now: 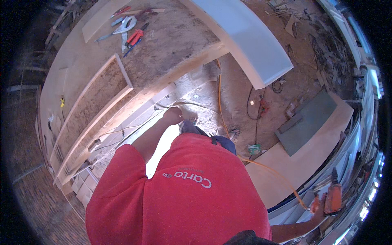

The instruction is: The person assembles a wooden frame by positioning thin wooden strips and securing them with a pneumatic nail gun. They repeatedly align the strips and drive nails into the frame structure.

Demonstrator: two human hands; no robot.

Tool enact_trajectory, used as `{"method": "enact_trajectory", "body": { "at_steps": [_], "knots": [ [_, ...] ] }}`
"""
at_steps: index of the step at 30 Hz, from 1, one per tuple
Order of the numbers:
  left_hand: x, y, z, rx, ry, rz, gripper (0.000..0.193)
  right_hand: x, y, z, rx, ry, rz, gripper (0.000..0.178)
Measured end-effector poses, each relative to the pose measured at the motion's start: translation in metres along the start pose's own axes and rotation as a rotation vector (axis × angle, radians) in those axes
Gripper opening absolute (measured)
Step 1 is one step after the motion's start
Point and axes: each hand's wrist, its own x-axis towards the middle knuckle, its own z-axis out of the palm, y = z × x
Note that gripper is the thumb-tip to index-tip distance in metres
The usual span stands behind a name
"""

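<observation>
Two hands | left hand (173,115) on thin strip (139,128); right hand (320,210) holds nail gun (332,196)

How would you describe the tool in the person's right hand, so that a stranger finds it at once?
Start at the big pale board on the floor and follow the thin orange hose across it to the lower right. It ends at the nail gun held by the right hand, the only orange-bodied tool there.

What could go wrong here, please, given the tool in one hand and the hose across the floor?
The orange hose trails across the dusty floor by the feet and could snag or trip. The right hand holds an orange nail gun off to the side, outside the person's line of sight. The left hand reaches low near the workbench edge.
</observation>
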Motion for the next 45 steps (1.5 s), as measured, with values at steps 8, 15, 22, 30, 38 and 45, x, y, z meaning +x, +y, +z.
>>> {"method": "enact_trajectory", "body": {
  "at_steps": [8,15,22,30,38,45],
  "knots": [
    [0.03,0.108,0.058,-0.078,-0.246,-0.348,0.03,0.144,0.043,-0.079,-0.112,-0.193,-0.204,0.04],
    [0.004,0.231,0.134,-0.426,0.017,-0.658,0.033,0.277,0.043,-0.152,-0.225,-0.443,-0.457,0.038],
    [-0.016,0.283,0.172,-0.303,0.143,-0.771,0.032,0.33,0.016,-0.173,-0.266,-0.628,-0.646,0.037],
    [-0.071,0.272,0.21,-0.494,0.337,-0.847,0.037,0.289,-0.022,-0.12,-0.236,-0.745,-0.89,0.036],
    [-0.198,0.262,0.332,-0.456,0.079,-0.967,0.039,0.263,-0.08,-0.035,-0.296,-0.709,-0.67,0.039],
    [-0.316,0.195,0.403,-0.366,0.212,-0.948,0.035,0.18,-0.148,0.058,-0.317,-0.661,-0.947,0.041]
  ]
}}
